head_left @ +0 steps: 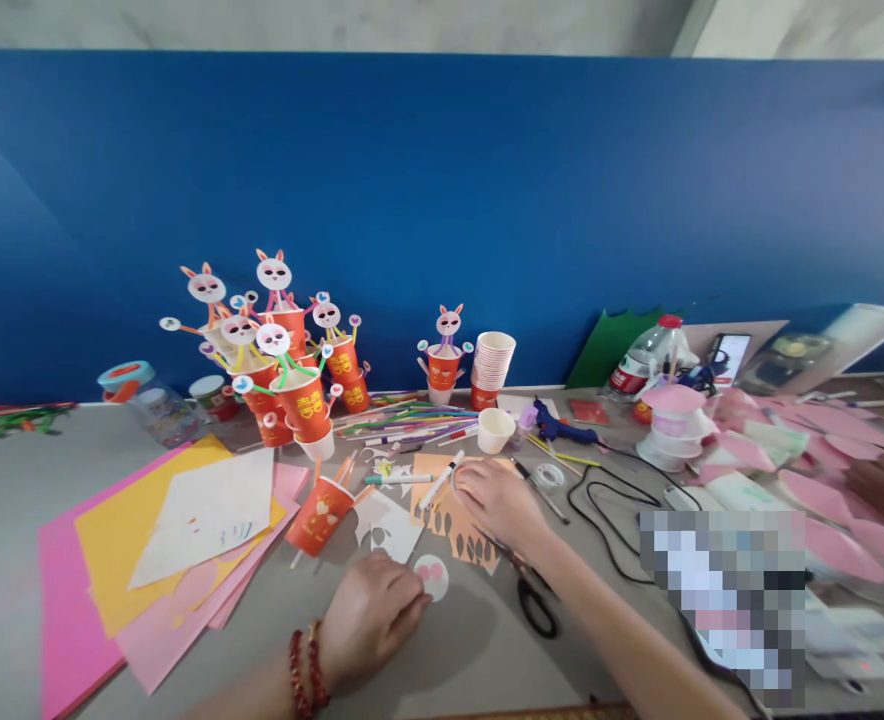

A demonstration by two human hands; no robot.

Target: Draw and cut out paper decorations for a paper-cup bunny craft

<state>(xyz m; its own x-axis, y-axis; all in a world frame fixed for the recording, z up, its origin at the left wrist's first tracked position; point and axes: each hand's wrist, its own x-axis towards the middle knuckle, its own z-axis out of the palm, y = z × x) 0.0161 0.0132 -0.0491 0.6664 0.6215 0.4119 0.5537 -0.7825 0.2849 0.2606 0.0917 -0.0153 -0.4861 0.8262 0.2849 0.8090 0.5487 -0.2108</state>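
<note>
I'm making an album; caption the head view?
Left hand at a round white paper disc, right hand over orange cut paper, red paper cups with rabbit figures behind.

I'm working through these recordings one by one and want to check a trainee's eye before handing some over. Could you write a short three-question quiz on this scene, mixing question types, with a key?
1. True or false: the left hand is right by the round white disc with pink spots.

2. Multiple choice: what colour is the sheet under the right hand?
A) blue
B) light orange
C) bright green

3. Fill in the blank: the beaded bracelets are on the person's ____ wrist.

Key: 1. True. 2. B. 3. left.
</note>
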